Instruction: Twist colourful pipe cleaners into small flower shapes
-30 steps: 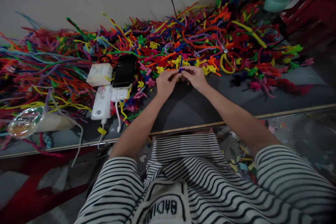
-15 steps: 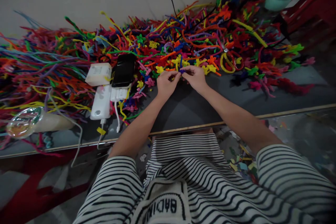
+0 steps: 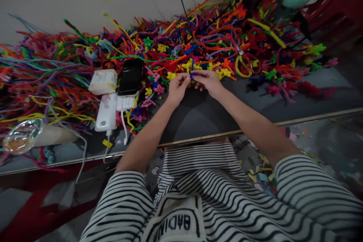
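Plastic cup (image 3: 21,138): lies on its side at the far left of your table (image 3: 204,115), beside loose stems.
Power banks (image 3: 106,111): 2 white units with cables, just left of your arms; a black phone (image 3: 131,76) rests on 1, a small white box (image 3: 103,81) beside it.
Left hand (image 3: 178,87): your fingertips are pinched narrow on the blue pipe cleaner piece (image 3: 193,74).
Blue pipe cleaner piece: held between both your hands, just above the table at the near edge of the pile.
Right hand (image 3: 208,82): fingers closed narrow on the same piece from the other side.
Progress: by the look of it, the piece is mid-shaping; several small yellow flowers (image 3: 224,72) lie done nearby, and a large pile of straight stems (image 3: 56,72) is left.
Scissors (image 3: 245,64): yellow-and-red handles, right of your hands, in the pile.
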